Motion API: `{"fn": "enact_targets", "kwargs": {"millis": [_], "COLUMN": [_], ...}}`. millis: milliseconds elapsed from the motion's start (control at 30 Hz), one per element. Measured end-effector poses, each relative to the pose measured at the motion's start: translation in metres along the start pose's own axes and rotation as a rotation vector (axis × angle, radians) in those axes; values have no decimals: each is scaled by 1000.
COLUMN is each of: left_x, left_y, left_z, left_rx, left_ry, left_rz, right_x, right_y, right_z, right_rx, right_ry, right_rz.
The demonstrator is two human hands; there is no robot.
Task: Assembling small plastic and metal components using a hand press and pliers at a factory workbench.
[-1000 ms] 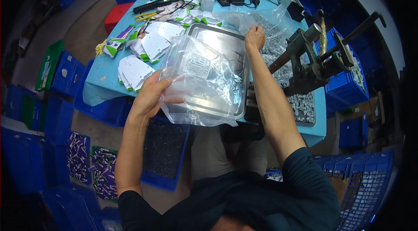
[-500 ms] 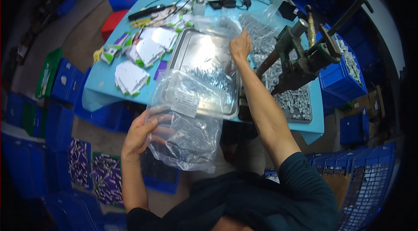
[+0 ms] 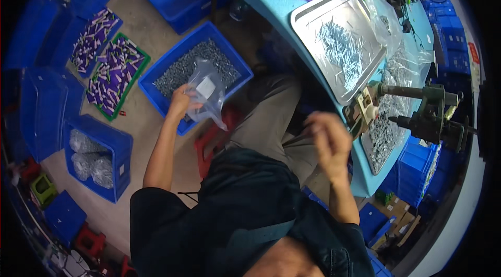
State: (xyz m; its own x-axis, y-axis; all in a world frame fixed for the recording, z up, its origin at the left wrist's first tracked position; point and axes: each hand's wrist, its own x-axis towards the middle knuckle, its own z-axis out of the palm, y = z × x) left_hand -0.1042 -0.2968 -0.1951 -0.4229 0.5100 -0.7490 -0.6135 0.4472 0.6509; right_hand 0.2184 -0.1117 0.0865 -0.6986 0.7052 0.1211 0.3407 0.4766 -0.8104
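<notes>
My left hand [image 3: 182, 104] is closed on the edge of a clear plastic bag [image 3: 213, 105] with a white label. The bag looks limp and hangs over a blue bin [image 3: 229, 49] on the floor, which holds many small grey metal parts [image 3: 180, 71]. My right hand [image 3: 333, 144] is in the air above my lap, just left of the table edge. Its fingers are loosely curled, apart and slightly blurred, with nothing visible in them. Beyond it, a metal tray [image 3: 352, 4] on the table carries a pile of thin silvery pins [image 3: 339, 52].
A hand press [image 3: 425, 100] stands by the table's near edge, beside a tray of small metal pieces [image 3: 380, 141]. Purple and white parts fill a green crate [image 3: 114, 79] at left. Another blue bin [image 3: 121, 144] holds filled clear bags. A red stool [image 3: 206, 146] is under me.
My view has turned left and down. My left hand has carried the bag from beside the tray to over the floor bin. My right hand has drawn back from the table's far side.
</notes>
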Motion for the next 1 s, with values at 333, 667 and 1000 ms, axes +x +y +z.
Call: {"fn": "enact_targets", "kwargs": {"millis": [333, 667, 1000], "left_x": [69, 154, 185], "left_y": [37, 8, -130], "left_z": [227, 380, 384], "left_rx": [729, 844, 1019], "left_ry": [-91, -267, -788], "left_rz": [1107, 1431, 1610], "right_x": [-174, -247, -253], "right_y": [79, 104, 127], "right_z": [10, 49, 57], "right_rx": [-72, 231, 480], "right_ry": [140, 503, 815], "right_rz": [773, 1080, 1259]}}
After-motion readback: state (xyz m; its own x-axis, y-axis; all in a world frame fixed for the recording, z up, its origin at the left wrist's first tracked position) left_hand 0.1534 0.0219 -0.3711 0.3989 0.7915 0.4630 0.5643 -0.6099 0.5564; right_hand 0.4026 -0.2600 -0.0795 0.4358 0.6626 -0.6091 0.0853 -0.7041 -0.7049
